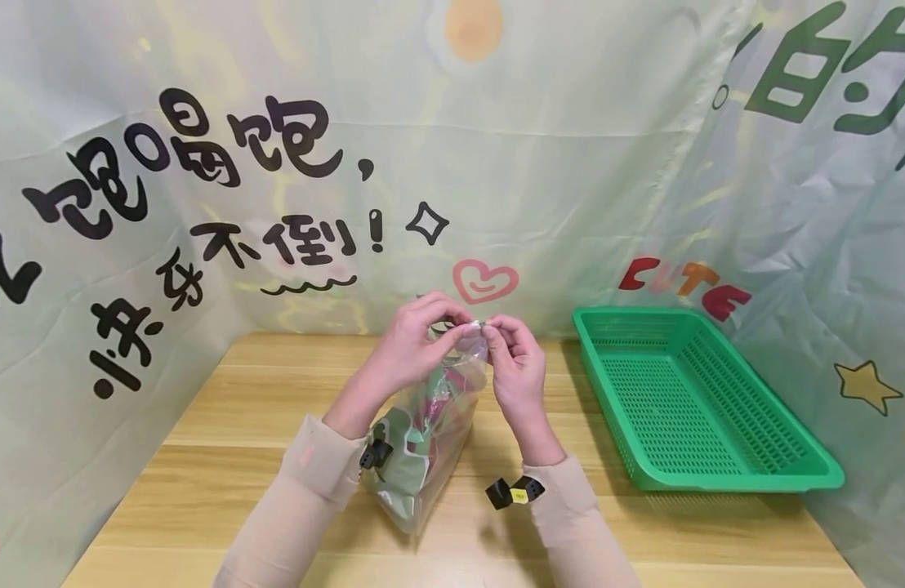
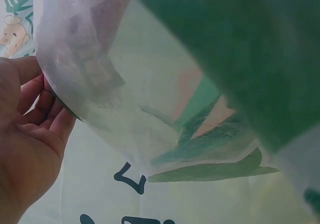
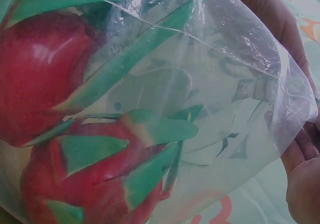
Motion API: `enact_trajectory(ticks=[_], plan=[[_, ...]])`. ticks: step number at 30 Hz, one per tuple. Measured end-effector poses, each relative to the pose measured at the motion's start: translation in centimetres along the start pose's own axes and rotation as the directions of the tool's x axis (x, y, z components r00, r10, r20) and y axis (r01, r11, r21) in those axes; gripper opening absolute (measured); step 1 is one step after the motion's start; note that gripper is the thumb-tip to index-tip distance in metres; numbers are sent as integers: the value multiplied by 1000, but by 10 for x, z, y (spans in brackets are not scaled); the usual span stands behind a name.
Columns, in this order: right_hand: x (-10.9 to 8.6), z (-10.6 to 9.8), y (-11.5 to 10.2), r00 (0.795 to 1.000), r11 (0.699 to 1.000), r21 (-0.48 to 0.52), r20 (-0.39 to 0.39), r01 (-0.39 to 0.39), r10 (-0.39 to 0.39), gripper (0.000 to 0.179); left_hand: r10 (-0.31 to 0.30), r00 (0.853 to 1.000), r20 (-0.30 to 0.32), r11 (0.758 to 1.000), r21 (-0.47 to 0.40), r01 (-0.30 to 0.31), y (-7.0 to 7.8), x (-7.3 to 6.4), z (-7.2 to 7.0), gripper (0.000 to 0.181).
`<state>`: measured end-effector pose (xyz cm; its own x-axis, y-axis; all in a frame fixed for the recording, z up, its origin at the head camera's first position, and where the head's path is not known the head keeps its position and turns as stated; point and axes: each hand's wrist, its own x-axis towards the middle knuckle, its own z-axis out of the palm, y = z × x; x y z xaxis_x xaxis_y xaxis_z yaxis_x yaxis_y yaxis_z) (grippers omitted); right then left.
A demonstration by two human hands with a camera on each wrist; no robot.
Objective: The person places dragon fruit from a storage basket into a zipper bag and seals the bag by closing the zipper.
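A clear plastic bag (image 1: 401,461) with green printed areas stands upright on the table between the two hands. Through its film, the right wrist view shows two red dragon fruits (image 3: 95,176) with green scales. My left hand (image 1: 416,339) pinches the bag's top edge between thumb and fingers. Close beside it, my right hand (image 1: 519,359) pinches the same edge at its right end. In the left wrist view the film and green print fill most of the picture, so the fruit is mostly hidden there.
To the right stands a green perforated plastic basket (image 1: 724,480) on the wooden table (image 1: 225,490). Printed cloth (image 1: 555,188) hangs behind the table and along both sides. Small black cameras (image 1: 500,493) are strapped at the wrists.
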<state>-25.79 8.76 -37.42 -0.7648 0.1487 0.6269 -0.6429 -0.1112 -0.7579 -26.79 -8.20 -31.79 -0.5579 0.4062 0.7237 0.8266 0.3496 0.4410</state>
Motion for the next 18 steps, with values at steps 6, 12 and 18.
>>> enact_trajectory(ticks=[6,12,18], plan=[[-1,-1,0,1000,999,-41,-26,16,-17,14,8,1000,25,1000,1,-8,-1,-1,0,8],[1,-5,1,1000,1000,-29,-24,-3,3,16,-101,993,58,971,-212,111,-8,1,0,10],[3,-9,2,1000,999,-28,-10,-17,16,16,-329,938,112,818,-462,342,-18,4,-2,17]])
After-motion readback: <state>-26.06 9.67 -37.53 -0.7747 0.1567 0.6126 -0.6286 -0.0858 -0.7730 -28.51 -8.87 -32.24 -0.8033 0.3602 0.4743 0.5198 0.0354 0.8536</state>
